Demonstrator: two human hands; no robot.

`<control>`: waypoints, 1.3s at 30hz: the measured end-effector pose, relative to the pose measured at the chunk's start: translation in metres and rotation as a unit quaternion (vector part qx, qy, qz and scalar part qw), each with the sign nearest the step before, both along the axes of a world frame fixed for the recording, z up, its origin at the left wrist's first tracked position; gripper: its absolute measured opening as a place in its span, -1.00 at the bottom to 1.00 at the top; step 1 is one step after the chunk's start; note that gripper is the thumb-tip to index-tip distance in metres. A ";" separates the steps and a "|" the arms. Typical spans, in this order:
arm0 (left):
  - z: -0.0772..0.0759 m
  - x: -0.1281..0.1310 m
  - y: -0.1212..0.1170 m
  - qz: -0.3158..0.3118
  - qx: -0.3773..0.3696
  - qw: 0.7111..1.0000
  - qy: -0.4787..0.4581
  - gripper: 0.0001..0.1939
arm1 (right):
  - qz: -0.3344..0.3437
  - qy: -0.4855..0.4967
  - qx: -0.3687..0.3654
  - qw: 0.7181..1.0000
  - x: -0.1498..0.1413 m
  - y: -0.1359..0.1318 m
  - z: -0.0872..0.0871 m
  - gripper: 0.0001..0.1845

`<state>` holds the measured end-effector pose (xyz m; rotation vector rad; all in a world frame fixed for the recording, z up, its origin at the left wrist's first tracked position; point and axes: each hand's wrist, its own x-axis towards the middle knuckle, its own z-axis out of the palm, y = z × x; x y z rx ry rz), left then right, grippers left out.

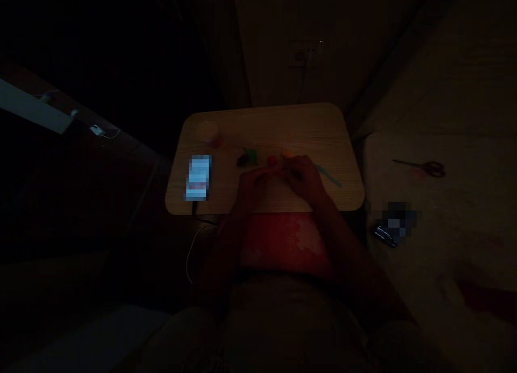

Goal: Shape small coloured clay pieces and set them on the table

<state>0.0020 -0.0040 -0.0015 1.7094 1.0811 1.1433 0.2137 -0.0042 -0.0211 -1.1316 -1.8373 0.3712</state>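
Note:
Dim light covers a small wooden table. My left hand is low over its middle, fingers bent together. My right hand faces it, its fingers drawn into a pinch. Between the fingertips shows a thin orange-red strip, too dark to name. Just beyond lie a small red ball-like piece, a yellow-orange piece, a green piece and a dark lump. A pale blue-green strip lies right of my right hand.
A lit phone with a cable lies at the table's left, below a round pale container. On the surface to the right are scissors and a dark shiny device. A wall socket with a cord is behind.

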 end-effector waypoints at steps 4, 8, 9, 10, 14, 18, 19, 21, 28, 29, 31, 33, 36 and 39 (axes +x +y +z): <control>-0.003 -0.001 0.000 0.012 0.002 1.000 0.009 -0.85 | -0.006 0.018 -0.008 1.000 -0.001 -0.001 0.003 -0.87; -0.005 -0.002 0.000 0.036 0.003 0.999 0.028 -0.82 | -0.007 0.046 -0.018 0.999 -0.002 -0.002 0.007 -0.91; -0.005 -0.002 0.000 0.037 0.001 0.999 0.023 -0.81 | -0.007 0.049 -0.019 0.999 -0.003 -0.003 0.007 -0.91; -0.005 -0.002 0.000 0.038 -0.001 0.999 0.015 -0.80 | -0.008 0.052 -0.019 0.998 -0.003 -0.003 0.007 -0.91; 0.000 -0.001 0.000 0.025 -0.011 1.000 -0.012 -0.80 | -0.011 0.062 -0.011 0.998 -0.004 -0.002 0.005 -0.92; 0.006 -0.001 -0.003 0.007 -0.004 1.000 0.006 -0.71 | -0.006 0.073 -0.012 0.997 -0.004 -0.002 0.006 -0.93; 0.006 -0.001 -0.003 0.007 -0.001 1.000 0.010 -0.67 | -0.006 0.072 -0.015 0.997 -0.004 -0.002 0.006 -0.92; 0.005 -0.002 -0.003 0.007 0.002 1.000 0.013 -0.63 | -0.005 0.072 -0.020 0.997 -0.003 -0.002 0.007 -0.91; -0.001 -0.001 0.003 0.018 0.030 0.999 0.007 -0.66 | -0.005 0.079 -0.017 0.997 -0.003 -0.002 0.006 -0.91; -0.001 -0.001 0.003 0.016 0.033 0.999 0.005 -0.68 | -0.003 0.081 -0.016 0.997 -0.003 -0.002 0.006 -0.91; -0.002 0.000 0.004 0.017 0.033 0.999 -0.002 -0.70 | 0.002 0.085 -0.015 0.996 -0.003 -0.002 0.006 -0.92; -0.003 0.000 0.004 0.025 0.028 0.999 -0.009 -0.72 | 0.003 0.086 -0.017 0.996 -0.002 -0.002 0.005 -0.91; -0.004 -0.001 0.003 0.027 0.020 0.999 -0.010 -0.77 | -0.001 0.087 -0.015 0.996 -0.003 -0.002 0.005 -0.92; -0.003 -0.001 0.002 0.021 0.007 1.000 -0.006 -0.81 | -0.005 0.091 -0.018 0.996 -0.003 -0.002 0.004 -0.91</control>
